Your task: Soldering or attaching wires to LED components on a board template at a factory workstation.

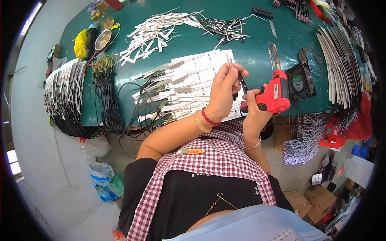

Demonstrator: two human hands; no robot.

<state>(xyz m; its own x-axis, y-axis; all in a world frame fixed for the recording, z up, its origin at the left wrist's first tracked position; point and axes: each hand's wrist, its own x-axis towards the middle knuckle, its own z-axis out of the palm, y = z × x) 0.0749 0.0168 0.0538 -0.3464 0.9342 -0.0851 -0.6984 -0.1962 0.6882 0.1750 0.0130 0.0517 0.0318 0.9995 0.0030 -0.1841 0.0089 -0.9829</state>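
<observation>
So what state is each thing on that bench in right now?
Left hand: raised, pinching a thin wire.
Right hand: gripping the red soldering gun.
Soldering gun: held, tip pointing away over the table.
White strips: lying flat in rows, wires attached.
Fan: resting on the table; spinning or not, cannot tell.
Metal bowl: upright.

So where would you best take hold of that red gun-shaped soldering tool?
By its grip, as the right hand does now. The red soldering gun has a thick handle at the near end and a long metal tip pointing away across the green table, so coming from the near side probably keeps fingers clear of the tip.
</observation>
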